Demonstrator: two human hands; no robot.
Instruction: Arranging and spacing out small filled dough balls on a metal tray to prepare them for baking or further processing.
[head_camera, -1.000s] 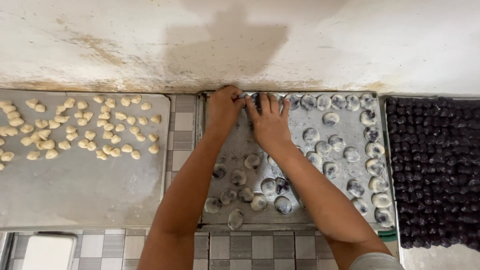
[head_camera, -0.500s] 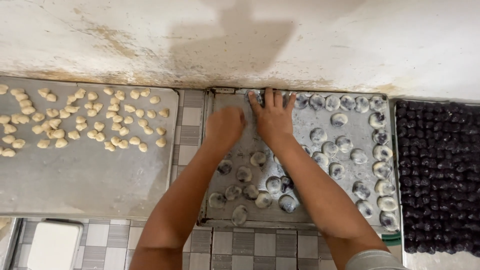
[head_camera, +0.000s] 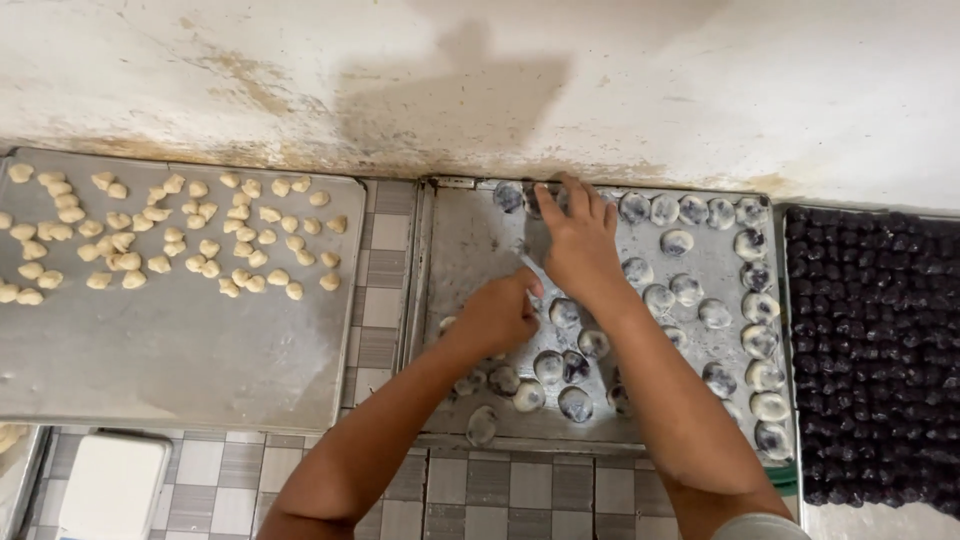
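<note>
I see my left hand (head_camera: 500, 315) curled into a loose fist over the middle tray (head_camera: 470, 240), fingers drawn in and pinching what looks like a thin pale scraper (head_camera: 530, 268); I cannot make out the tool clearly. It sits just left of a cluster of filled dough rounds (head_camera: 560, 365), pale with dark centres showing through, which lie at the near middle of that tray. My right hand (head_camera: 578, 240) lies flat, fingers spread and pointing to the far left, fingertips reaching the far rim next to the first rounds of the far row. The two hands are close, the right one just beyond the left. More rounds run along the far edge and down the right side of the tray, while its far left part is bare metal.

To the left, well apart, a second flat tray (head_camera: 180, 360) carries small pale dough pieces (head_camera: 170, 240) scattered over its far half. To the right, a third tray is packed with dark filling balls (head_camera: 870, 340) in tight rows. All three rest on a checked tiled tabletop (head_camera: 380, 300) against a stained white wall (head_camera: 700, 90). A white block (head_camera: 110, 488) lies at the near left corner.
</note>
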